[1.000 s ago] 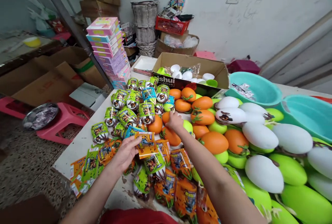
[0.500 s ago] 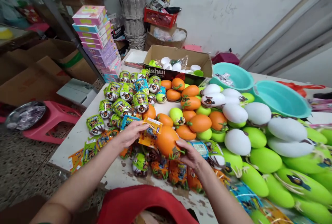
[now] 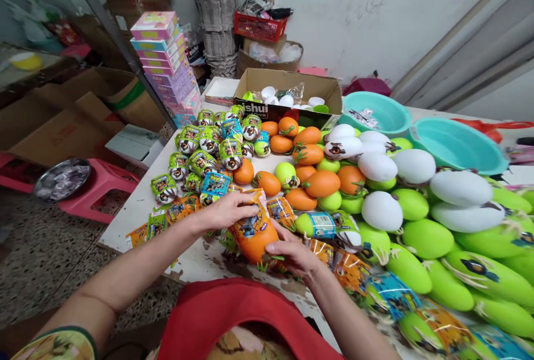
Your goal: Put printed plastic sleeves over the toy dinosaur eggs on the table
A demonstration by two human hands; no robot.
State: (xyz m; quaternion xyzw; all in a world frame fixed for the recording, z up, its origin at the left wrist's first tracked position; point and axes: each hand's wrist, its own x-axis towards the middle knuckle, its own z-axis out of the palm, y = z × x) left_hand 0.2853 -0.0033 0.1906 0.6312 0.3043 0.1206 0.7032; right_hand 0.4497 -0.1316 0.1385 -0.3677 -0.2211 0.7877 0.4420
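Orange egg: (image 3: 255,248) held between both hands, near table edge; clock directions taken from it.
Orange wrapper: (image 3: 252,220) printed film over egg's 12 o'clock end; can't tell how far around.
Left hand: (image 3: 228,210) 10–11 o'clock, fingers gripping wrapper against egg.
Right hand: (image 3: 294,251) 3 o'clock, grasping egg's side, thumb on it.
Wrapped eggs: (image 3: 231,153) cluster, 11 o'clock.
Unwrapped orange eggs: (image 3: 323,183) 1–2 o'clock.
Green eggs: (image 3: 428,239) 3 o'clock.
Carton: (image 3: 255,109) 12–1 o'clock, white cups inside.
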